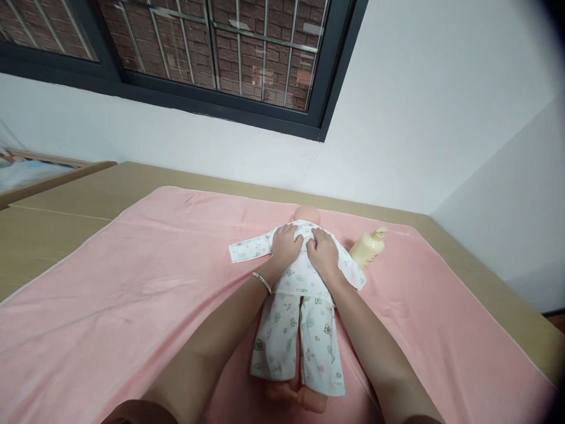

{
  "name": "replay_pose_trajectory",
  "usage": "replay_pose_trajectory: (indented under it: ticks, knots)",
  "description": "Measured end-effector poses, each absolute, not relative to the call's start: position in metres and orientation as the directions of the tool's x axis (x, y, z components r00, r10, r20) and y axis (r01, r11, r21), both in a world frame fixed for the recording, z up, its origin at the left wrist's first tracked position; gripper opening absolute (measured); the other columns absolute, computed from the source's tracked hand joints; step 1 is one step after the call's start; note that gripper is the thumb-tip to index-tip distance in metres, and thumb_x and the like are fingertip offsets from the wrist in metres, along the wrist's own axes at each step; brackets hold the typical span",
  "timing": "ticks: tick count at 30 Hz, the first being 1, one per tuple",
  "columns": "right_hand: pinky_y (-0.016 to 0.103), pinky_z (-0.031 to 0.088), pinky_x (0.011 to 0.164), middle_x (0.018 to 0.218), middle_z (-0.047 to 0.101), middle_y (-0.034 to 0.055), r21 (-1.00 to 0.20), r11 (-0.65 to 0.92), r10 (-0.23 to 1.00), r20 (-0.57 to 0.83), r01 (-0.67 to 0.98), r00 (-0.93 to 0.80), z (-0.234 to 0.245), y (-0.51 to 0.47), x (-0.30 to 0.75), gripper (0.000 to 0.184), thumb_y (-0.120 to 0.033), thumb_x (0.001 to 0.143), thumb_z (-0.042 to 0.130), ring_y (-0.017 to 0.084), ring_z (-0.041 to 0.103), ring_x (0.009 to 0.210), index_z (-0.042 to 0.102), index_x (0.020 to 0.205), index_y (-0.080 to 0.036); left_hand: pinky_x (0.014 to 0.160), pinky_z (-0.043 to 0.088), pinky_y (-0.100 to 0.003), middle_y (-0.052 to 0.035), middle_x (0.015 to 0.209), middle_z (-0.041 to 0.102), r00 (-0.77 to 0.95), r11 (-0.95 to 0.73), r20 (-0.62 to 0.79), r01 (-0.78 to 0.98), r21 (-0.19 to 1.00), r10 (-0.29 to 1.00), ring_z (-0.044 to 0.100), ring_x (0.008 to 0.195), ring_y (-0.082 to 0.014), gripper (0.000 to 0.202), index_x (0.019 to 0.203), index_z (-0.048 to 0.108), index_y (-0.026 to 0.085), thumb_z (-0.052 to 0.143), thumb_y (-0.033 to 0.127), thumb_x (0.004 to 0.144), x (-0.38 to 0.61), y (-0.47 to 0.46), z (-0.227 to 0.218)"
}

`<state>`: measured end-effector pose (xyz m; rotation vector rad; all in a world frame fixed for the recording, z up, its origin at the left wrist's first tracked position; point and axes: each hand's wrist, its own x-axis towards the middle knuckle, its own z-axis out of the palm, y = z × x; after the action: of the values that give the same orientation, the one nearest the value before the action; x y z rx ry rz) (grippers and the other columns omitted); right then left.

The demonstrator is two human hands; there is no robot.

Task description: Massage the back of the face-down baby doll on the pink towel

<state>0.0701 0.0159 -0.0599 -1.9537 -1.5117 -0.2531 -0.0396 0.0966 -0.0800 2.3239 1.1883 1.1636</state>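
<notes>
Head view: feet (312,400) and trousers (322,347) of the doll (304,277) lay nearest, between two forearms, the left one wearing a bracelet (262,282). Farther up, the left hand (286,242) and right hand (324,252) rested on the upper shirt, fingers loosely bent and slightly spread, thumbs turned towards each other across a narrow gap; neither visibly gripped anything. Beneath them the doll stretched lengthwise, its head (306,214) just past the fingertips. Blanket (132,277) spread widely leftward beyond one outstretched sleeve; rightward, a bottle (367,248) sat just beside the other. Blanket's far edge ran near the head, then came a strip of table (371,209), the wall (406,118) and a barred window (220,53)
</notes>
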Motion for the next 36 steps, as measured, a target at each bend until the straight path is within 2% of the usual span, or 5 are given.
replay_pose_trajectory:
  ticks: [6,14,22,29,36]
  knots:
    - [0.036,0.044,0.099,0.130,0.064,0.0101,-0.389,-0.241,0.774,0.476,0.889,0.418,-0.057,0.011,0.064,0.040,-0.027,0.090,0.046,0.027,0.056,0.121,0.064,0.124,-0.019,0.108,0.039,-0.042,-0.0101,0.124,0.066,0.388,-0.641,0.520,0.572,0.512,0.761,0.057,0.119,-0.0264,0.033,0.116,0.063,0.018,0.048,0.022,0.087,-0.040,0.097,-0.077]
    - [0.045,0.029,0.116,0.140,0.057,0.0138,-0.390,-0.099,0.842,0.457,0.916,0.286,-0.066,0.024,0.081,0.046,-0.023,0.091,0.041,0.028,0.047,0.133,0.058,0.132,-0.013,0.109,0.037,-0.044,-0.0114,0.130,0.062,0.474,-0.699,0.525,0.587,0.409,0.706,0.053,0.123,-0.0271,0.036,0.121,0.059,0.017,0.045,0.023,0.089,-0.038,0.105,-0.083]
    - [0.045,0.031,0.116,0.139,0.058,0.0106,-0.387,0.000,0.844,0.494,0.922,0.207,-0.069,0.025,0.086,0.048,-0.017,0.087,0.041,0.025,0.048,0.133,0.061,0.130,-0.015,0.107,0.040,-0.041,-0.0089,0.125,0.066,0.517,-0.766,0.567,0.487,0.421,0.641,0.056,0.118,-0.0235,0.037,0.120,0.062,0.018,0.040,0.017,0.090,-0.041,0.101,-0.077]
    - [0.037,0.038,0.113,0.130,0.065,0.0106,-0.415,-0.030,0.760,0.581,0.909,0.290,-0.071,0.019,0.079,0.041,-0.021,0.087,0.044,0.023,0.055,0.127,0.070,0.118,-0.015,0.099,0.045,-0.039,-0.0085,0.105,0.070,0.379,-0.708,0.610,0.505,0.493,0.695,0.059,0.106,-0.0243,0.024,0.101,0.067,0.019,0.048,0.019,0.087,-0.041,0.094,-0.076]
    - [0.047,0.031,0.116,0.144,0.053,0.0120,-0.376,-0.020,0.844,0.490,0.926,0.217,-0.073,0.028,0.089,0.052,-0.017,0.086,0.040,0.027,0.044,0.138,0.057,0.135,-0.013,0.109,0.039,-0.041,-0.0064,0.128,0.066,0.455,-0.717,0.554,0.469,0.516,0.697,0.055,0.121,-0.0228,0.038,0.120,0.063,0.019,0.044,0.016,0.087,-0.040,0.099,-0.077]
